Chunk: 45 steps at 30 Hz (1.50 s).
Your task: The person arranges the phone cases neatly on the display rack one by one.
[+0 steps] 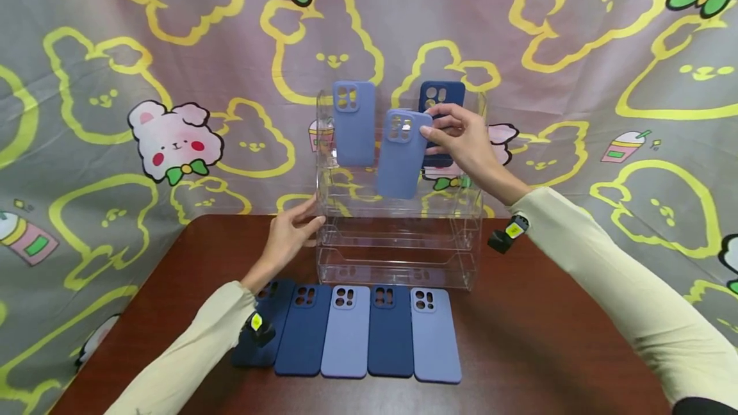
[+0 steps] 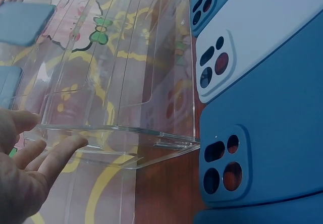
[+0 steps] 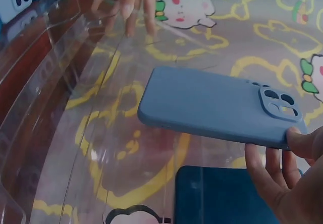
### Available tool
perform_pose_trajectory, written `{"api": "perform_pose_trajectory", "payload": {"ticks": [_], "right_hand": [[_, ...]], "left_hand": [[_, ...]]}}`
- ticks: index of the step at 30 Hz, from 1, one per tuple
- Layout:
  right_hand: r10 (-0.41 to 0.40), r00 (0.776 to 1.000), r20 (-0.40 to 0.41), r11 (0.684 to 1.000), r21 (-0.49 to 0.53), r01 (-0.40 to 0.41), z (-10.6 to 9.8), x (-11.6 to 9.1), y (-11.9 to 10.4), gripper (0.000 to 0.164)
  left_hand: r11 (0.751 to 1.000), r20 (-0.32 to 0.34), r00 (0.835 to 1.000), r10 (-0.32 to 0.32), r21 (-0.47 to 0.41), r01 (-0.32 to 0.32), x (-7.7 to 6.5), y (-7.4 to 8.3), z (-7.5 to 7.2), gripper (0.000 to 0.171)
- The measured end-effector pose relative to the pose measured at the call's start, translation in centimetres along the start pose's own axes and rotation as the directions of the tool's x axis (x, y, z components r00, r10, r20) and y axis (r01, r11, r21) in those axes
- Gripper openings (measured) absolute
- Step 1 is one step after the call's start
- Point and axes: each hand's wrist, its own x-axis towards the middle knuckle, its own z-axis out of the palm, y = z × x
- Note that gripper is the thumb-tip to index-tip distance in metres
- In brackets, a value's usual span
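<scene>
My right hand [image 1: 461,139] pinches a light blue phone case [image 1: 399,162] by its upper right edge, thumb in front and fingers behind. The case hangs in front of a clear acrylic display rack [image 1: 398,268] with stepped tiers. On the rack's top tier, another light blue phone case [image 1: 354,130] leans at the left and a dark blue phone case [image 1: 452,93] at the right, partly covered by my right hand. My left hand [image 1: 291,232] is at the rack's left side, its fingers extended along the clear wall, as the left wrist view [image 2: 30,168] also shows.
In front of the rack, a row of phone cases lies flat on the brown table [image 1: 530,338], dark blue [image 1: 302,338] and light blue [image 1: 346,341] among them. Behind stands a patterned cloth backdrop [image 1: 219,82]. Each wrist bears a small camera [image 1: 501,241].
</scene>
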Motion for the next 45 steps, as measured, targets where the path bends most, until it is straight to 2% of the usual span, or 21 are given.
{"api": "perform_pose_trajectory", "payload": {"ticks": [11,20,26,34,40,45], "right_hand": [[-0.045,0.998,0.047,0.994,-0.098,0.05,2.2,2.0,0.8,0.032],[-0.086,0.994,0.07,0.961,-0.258,0.102,5.4,1.6,2.5,0.029],[-0.133,0.99,0.051,0.959,-0.246,0.142,6.6,1.7,3.0,0.027],[-0.094,0.993,0.076,0.981,-0.162,0.106,7.9,2.1,2.8,0.029],[-0.087,0.993,0.085,0.967,-0.231,0.104,8.0,2.4,2.6,0.03],[-0.161,0.981,0.11,0.94,-0.284,0.187,7.9,2.3,2.9,0.029]], "left_hand": [[0.999,0.001,1.0,-0.011,-0.042,0.011,0.1,0.1,0.2,0.058],[0.999,-0.005,1.0,-0.02,-0.025,0.019,0.0,0.1,0.3,0.059],[1.0,-0.003,1.0,-0.018,-0.023,0.018,0.1,0.0,0.3,0.058],[1.0,-0.013,1.0,-0.013,-0.015,0.013,0.4,0.0,0.1,0.057],[1.0,-0.01,1.0,-0.007,-0.013,0.007,0.4,0.0,0.1,0.057],[1.0,-0.003,1.0,-0.008,-0.006,0.007,0.2,-0.1,0.1,0.057]]}}
